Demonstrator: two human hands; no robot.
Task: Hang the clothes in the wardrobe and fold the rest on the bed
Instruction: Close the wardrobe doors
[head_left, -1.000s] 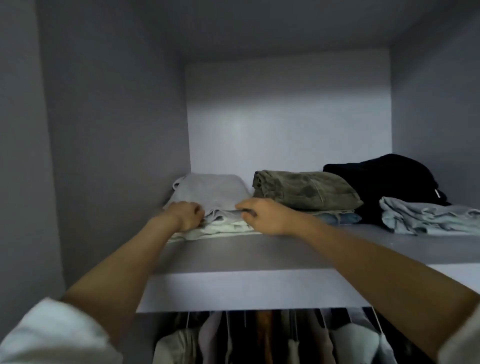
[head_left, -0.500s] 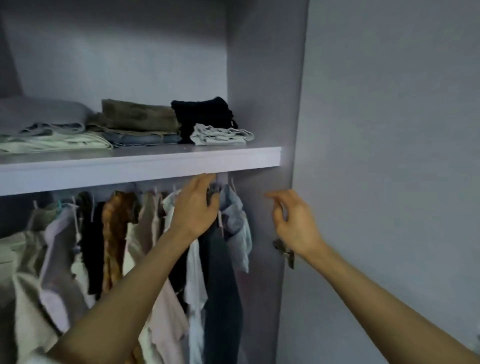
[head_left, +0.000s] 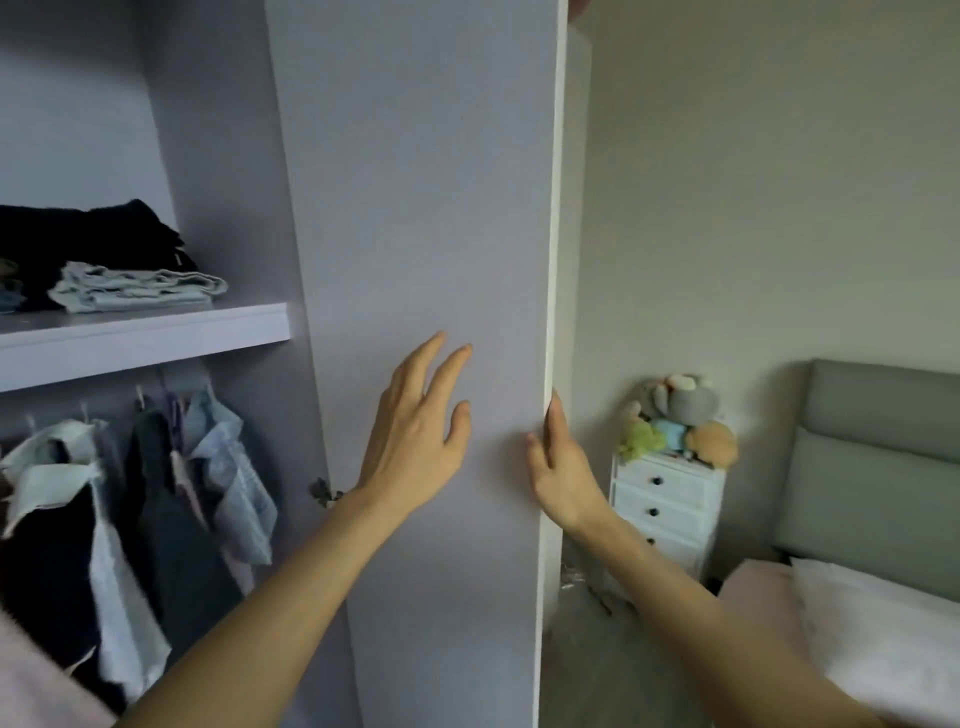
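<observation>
Nearest the camera, both bare forearms reach forward to the wardrobe door (head_left: 431, 208), which stands open with its lilac inner face toward the viewer. The left hand (head_left: 415, 436) is spread with straight fingers on or just above that face; its grip is released and holds nothing. The right hand (head_left: 558, 467) takes the door's white outer edge, thumb on the inner face and fingers wrapped round behind the edge, so its grip is grasping the door.

Left of the door, inside the wardrobe, hanging clothes (head_left: 156, 493) crowd together under the shelf (head_left: 156, 338): a dark garment with a white collar, a dark grey one and a pale blue shirt. On the shelf above lie folded clothes (head_left: 135, 286), a light grey-green piece in front of a black pile.

To the right, beyond the door, a corner of the bed (head_left: 857, 649) shows with a white pillow and a grey padded headboard. Farther back stands a small white drawer unit (head_left: 665, 504) with soft toys (head_left: 675, 421) heaped on top, against a plain wall.
</observation>
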